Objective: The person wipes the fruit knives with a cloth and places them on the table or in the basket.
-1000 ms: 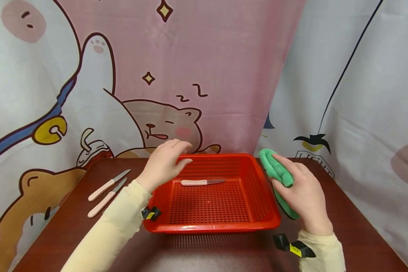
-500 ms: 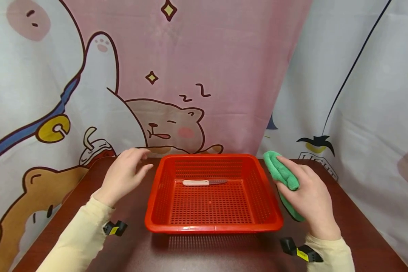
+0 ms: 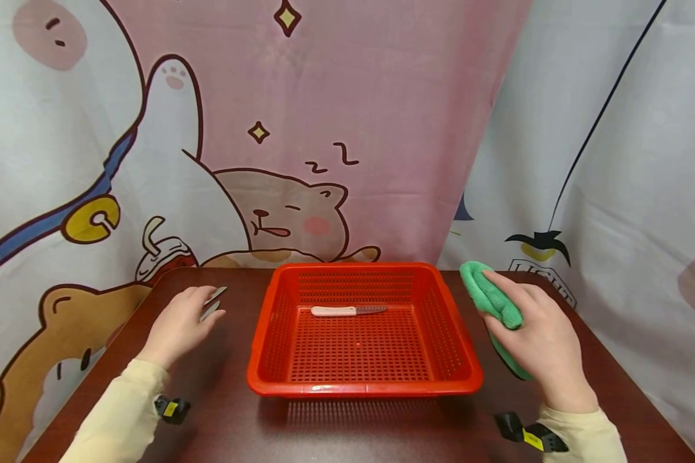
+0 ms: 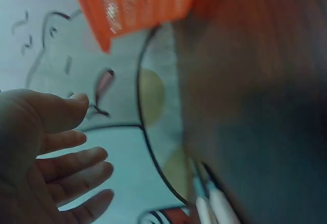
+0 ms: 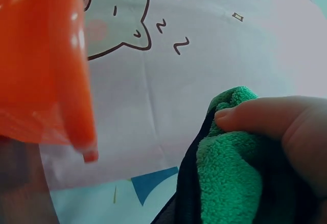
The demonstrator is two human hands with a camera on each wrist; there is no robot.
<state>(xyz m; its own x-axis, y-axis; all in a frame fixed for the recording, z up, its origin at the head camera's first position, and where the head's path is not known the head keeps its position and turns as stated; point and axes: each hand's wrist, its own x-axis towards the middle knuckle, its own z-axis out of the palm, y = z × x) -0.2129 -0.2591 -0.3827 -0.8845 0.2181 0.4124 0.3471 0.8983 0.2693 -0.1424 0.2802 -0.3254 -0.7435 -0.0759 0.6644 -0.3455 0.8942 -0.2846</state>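
My left hand (image 3: pixel 179 326) hovers over the left side of the table with its fingers spread and nothing in them. Beneath it lie two knives (image 4: pixel 217 203) with pale handles; in the head view the hand hides all but their blade tips. My right hand (image 3: pixel 541 334) grips a folded green cloth (image 3: pixel 489 296) to the right of the red basket. In the right wrist view the thumb presses on the fluffy green cloth, which has a dark edge. Inside the red plastic basket (image 3: pixel 365 388) a knife (image 3: pixel 347 311) with a pale handle lies flat, blade pointing right.
The basket stands in the middle of the dark brown table (image 3: pixel 324 437), its walls raised and perforated. A printed curtain (image 3: pixel 394 128) with cartoon animals hangs right behind the table's far edge.
My left hand has moved left from over the basket's edge and come down over the two knives. The right hand has shifted slightly right with the cloth.
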